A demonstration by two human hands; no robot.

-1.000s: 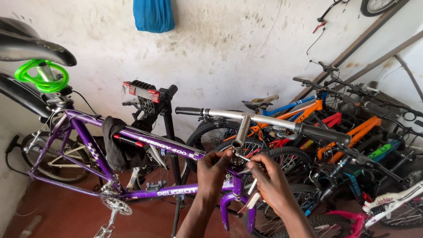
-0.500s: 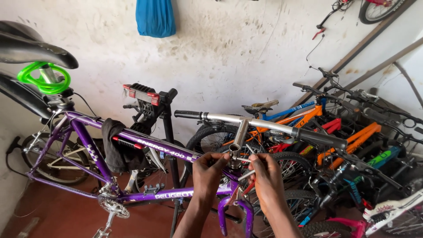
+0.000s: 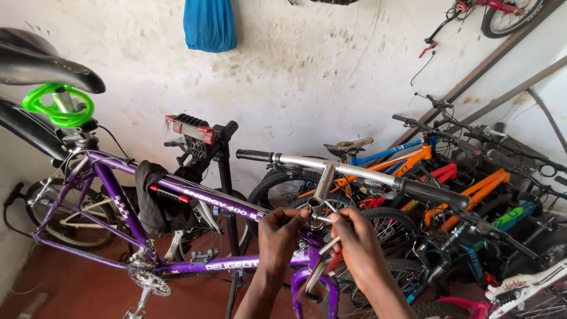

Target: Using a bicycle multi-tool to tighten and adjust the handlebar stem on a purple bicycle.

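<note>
Head view: your left hand [image 3: 282, 231] pinches the upright silver stem [image 3: 319, 195] (its axis near vertical), while your right hand [image 3: 354, 239] apparently grips a metal tool [image 3: 328, 245] just beside it.

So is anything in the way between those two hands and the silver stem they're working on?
Nothing visible. The left hand is already at the base of the silver stem, and the right hand sits beside it holding a slim metal tool. The handlebar passes above, clear of both.

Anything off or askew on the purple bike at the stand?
Yes: the handlebar sits tilted, its right grip lower than the left. A dark rag hangs over the purple frame. Both hands, left hand and right hand, work at the stem.
</note>
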